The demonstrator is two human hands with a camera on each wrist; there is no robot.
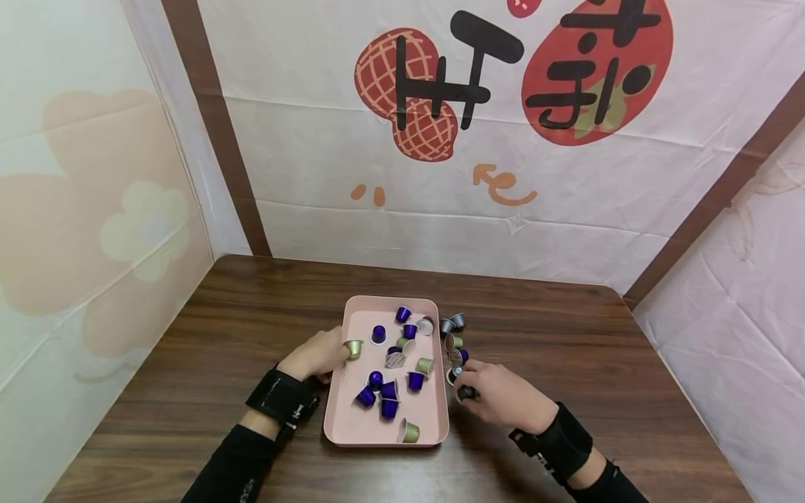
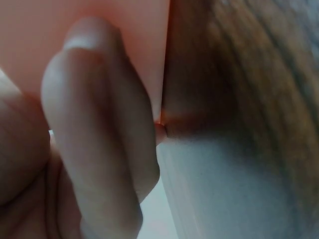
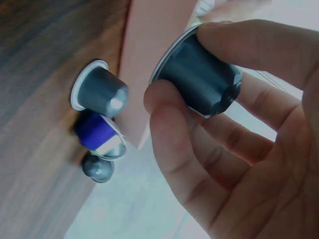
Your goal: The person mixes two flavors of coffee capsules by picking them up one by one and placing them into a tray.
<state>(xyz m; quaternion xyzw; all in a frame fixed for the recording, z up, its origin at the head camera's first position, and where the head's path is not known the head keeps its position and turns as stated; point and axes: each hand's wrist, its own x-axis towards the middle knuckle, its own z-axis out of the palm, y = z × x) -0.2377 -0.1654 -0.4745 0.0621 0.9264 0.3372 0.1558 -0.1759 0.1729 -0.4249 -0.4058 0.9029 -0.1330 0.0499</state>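
In the head view my left hand (image 1: 317, 353) grips the left edge of a pink tray (image 1: 333, 419), its fingers curled by the tray wall in the left wrist view. A gold-green coffee capsule (image 1: 353, 348) sits at its fingertips, inside the rim. My right hand (image 1: 503, 397), just off the tray's right side, pinches a dark coffee capsule (image 3: 197, 74) between thumb and fingers. Below the held one, in the right wrist view, a grey-black capsule (image 3: 102, 90) lies on the table beside a blue capsule (image 3: 94, 130).
Several blue capsules (image 1: 389, 409) and a few light green ones, such as a green capsule (image 1: 409, 431), lie scattered in the tray. Along its right side, grey capsules (image 1: 458, 321) and others rest on the wooden table (image 1: 264, 293). Printed cloth (image 1: 302, 168) hangs behind the table.
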